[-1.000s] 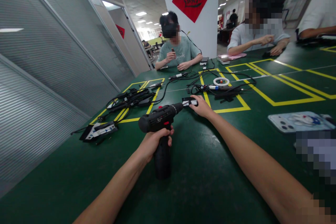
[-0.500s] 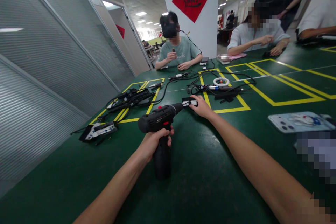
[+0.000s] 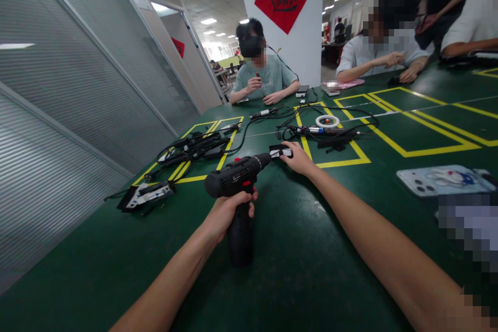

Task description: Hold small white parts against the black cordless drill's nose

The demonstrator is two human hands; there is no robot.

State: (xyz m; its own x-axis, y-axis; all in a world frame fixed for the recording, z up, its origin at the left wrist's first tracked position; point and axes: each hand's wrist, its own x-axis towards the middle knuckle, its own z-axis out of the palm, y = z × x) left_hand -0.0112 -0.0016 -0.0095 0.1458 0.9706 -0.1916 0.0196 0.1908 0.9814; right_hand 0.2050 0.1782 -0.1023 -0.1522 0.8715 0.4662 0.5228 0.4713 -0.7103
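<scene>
My left hand (image 3: 230,212) is wrapped round the handle of a black cordless drill (image 3: 235,174) with red switches. The drill's chuck points away to the right, its tip close to a small black and white block (image 3: 280,151). My right hand (image 3: 298,158) grips that block from its right side, fingers on its edge, at the table surface. What kind of part the block is I cannot make out. Whether the drill's bit touches it is also unclear.
Tangled black cables and tools (image 3: 194,148) lie left. A black and white piece (image 3: 146,194) rests nearer. Beyond my right hand are a white ring (image 3: 327,122), cables and a pen-like tool (image 3: 322,130). A phone (image 3: 439,180) lies right. Co-workers sit across the green table (image 3: 311,270).
Both hands, the drill and the block stay practically in place. In the background at the right, a standing person has shifted slightly.
</scene>
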